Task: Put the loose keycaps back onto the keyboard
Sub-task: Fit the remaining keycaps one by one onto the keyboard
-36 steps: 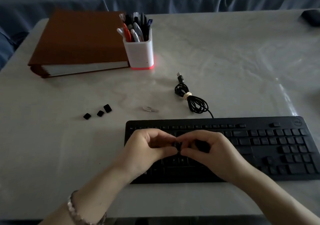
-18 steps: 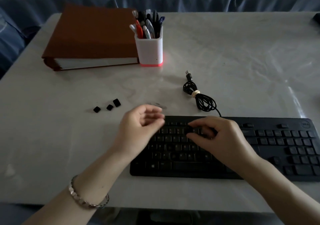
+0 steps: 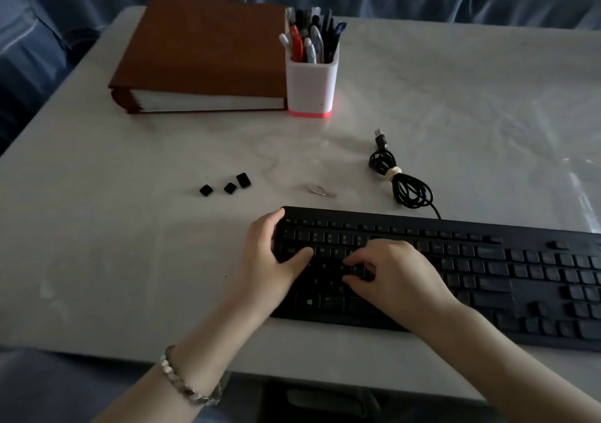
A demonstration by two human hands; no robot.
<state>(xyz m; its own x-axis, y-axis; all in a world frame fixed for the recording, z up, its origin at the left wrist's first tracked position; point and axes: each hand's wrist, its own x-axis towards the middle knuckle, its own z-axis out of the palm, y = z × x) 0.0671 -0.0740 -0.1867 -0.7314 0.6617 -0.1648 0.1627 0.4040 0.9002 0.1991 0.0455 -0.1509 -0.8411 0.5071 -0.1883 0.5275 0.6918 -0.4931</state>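
I'm mid-seating, looks like: left hand [image 3: 270, 255] gripping the keyboard [image 3: 487, 260] at its left end by the worktop [image 3: 107, 260] near edge. Right hand [image 3: 393, 274] curled onto letter rows, grip unclear. Three loose keycaps [image 3: 230, 188] lying left-centre. Next needs fetching one, pressing squarely.

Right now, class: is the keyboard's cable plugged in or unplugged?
Unplugged: the USB plug lies free on the table, and the cable sits coiled and tied behind the keyboard.
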